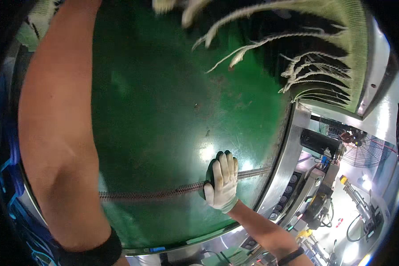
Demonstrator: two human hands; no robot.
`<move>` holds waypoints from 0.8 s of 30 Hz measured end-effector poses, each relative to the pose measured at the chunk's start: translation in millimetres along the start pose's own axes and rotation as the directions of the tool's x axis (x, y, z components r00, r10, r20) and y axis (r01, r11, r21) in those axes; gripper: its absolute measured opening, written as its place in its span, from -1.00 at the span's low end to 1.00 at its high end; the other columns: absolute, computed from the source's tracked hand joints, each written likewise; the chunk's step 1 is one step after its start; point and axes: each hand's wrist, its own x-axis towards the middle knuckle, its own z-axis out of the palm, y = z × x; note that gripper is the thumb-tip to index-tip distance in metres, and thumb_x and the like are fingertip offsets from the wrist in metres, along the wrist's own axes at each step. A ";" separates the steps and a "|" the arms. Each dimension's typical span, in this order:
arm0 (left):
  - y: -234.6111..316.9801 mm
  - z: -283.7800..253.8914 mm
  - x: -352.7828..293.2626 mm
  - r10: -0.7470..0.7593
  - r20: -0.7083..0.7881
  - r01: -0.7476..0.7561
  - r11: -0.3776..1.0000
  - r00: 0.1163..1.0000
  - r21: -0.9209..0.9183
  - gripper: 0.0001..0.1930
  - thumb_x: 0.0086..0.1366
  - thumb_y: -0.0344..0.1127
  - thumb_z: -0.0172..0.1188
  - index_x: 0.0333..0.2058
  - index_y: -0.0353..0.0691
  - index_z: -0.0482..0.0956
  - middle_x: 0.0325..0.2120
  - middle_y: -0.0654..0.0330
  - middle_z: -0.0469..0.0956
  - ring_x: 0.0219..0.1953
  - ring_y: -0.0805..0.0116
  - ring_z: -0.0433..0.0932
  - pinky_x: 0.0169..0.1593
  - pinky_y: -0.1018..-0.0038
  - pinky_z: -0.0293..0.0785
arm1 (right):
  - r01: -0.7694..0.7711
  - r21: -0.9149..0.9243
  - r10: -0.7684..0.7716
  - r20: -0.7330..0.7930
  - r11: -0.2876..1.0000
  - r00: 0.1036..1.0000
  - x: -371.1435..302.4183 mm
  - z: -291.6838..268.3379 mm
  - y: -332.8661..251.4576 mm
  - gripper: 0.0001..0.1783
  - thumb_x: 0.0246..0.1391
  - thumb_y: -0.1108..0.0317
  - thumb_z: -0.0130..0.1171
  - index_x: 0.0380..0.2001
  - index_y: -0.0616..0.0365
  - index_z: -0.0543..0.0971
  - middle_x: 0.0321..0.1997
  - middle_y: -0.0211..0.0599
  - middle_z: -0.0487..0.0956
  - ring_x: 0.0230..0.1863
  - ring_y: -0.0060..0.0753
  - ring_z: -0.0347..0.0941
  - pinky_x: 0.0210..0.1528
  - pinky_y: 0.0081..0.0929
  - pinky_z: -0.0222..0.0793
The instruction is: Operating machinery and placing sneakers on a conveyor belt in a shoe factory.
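1. Labels and writing: noted 1 small red mark (339, 222) on the white panel (337, 206) at right; too small to make out. Noted also 1 small blue strip (157, 249) on the near edge of the green belt (150, 124); cannot tell whether printed.

2. Right grip (223, 188): observed in a white glove (226, 197), palm down, fingers straight and close together, thumb toward the left. Recorded as open and laid flat over the belt.

3. Seam relative to right grip: traced the dark lacing seam (155, 194) across the belt, passing beneath the glove and showing on both sides of it. To the right, running on toward the metal side rail (288, 142); to the left, going out of sight behind the left arm (57, 111).

4. Left grip: beyond the upper edge of the view; cannot tell its state. Observed the left arm reaching up along the left side, with a dark band (93, 252) low on it.

5. Belt surface: noted dark scuffs (208, 132) and a bright reflection just above the gloved fingertips (228, 155).

6. Surroundings: observed a pale green fringed curtain (358, 53) at upper right, with frayed strands hanging over the belt. Beyond the rail, noted a black cylinder (319, 142), a wire fan guard (363, 155) and a yellow-capped metal fixture (357, 197). At far left, noted blue cables (14, 204).
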 end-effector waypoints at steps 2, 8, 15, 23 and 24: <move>-6.9 -29.9 -2.5 -0.001 0.052 -0.003 0.998 0.999 0.066 -0.54 0.31 -0.01 0.14 0.01 -0.25 0.58 -0.09 -0.04 0.58 0.09 -0.04 0.47 0.21 -0.03 0.28 | -0.009 -0.014 0.010 0.027 1.000 1.000 2.2 -1.7 -4.3 -0.20 -0.02 0.17 0.10 0.27 0.35 0.19 0.38 0.22 0.14 0.39 0.43 0.03 0.33 0.38 -0.07; -0.6 -162.8 -36.9 0.013 0.190 -0.077 0.940 0.982 0.332 -0.54 0.30 -0.02 0.16 0.02 -0.23 0.57 -0.11 0.00 0.58 0.09 -0.05 0.47 0.24 -0.08 0.24 | -0.053 -0.014 0.055 0.129 0.998 0.990 -4.2 -13.0 -4.1 -0.17 0.09 0.16 0.12 0.34 0.33 0.11 0.46 0.20 0.03 0.50 0.33 -0.15 0.48 0.26 -0.28; 53.7 -244.2 -216.7 0.066 -0.438 -0.332 0.754 0.897 -0.567 -0.76 0.42 -0.27 0.07 -0.12 -0.33 0.57 -0.20 -0.07 0.63 -0.17 -0.02 0.63 -0.11 0.27 0.52 | -0.227 0.208 0.188 0.189 0.951 0.964 -25.0 -81.0 -47.5 -0.18 0.17 0.10 0.14 0.35 0.36 0.15 0.47 0.11 0.08 0.53 0.10 -0.11 0.54 -0.08 -0.20; 138.2 -259.5 -420.3 0.367 -0.308 -0.478 0.718 0.878 -0.506 -0.79 0.43 -0.35 0.04 -0.16 -0.32 0.61 -0.28 -0.02 0.65 -0.32 0.01 0.64 -0.26 0.30 0.55 | -0.425 0.815 0.471 0.218 0.394 0.855 -198.0 -188.6 -104.2 -0.07 0.05 0.13 0.33 0.34 0.42 0.16 0.39 0.22 0.23 0.45 0.05 0.14 0.46 -0.28 0.06; 169.6 -273.4 -451.3 0.453 -0.055 -0.413 0.748 0.890 -0.519 -0.80 0.42 -0.40 0.02 -0.17 -0.33 0.61 -0.25 -0.02 0.65 -0.27 0.03 0.65 -0.24 0.29 0.56 | -0.420 0.757 0.500 0.142 0.501 0.854 -228.7 -193.6 -97.9 -0.06 0.02 0.14 0.35 0.33 0.43 0.16 0.38 0.23 0.25 0.44 0.06 0.15 0.46 -0.27 0.07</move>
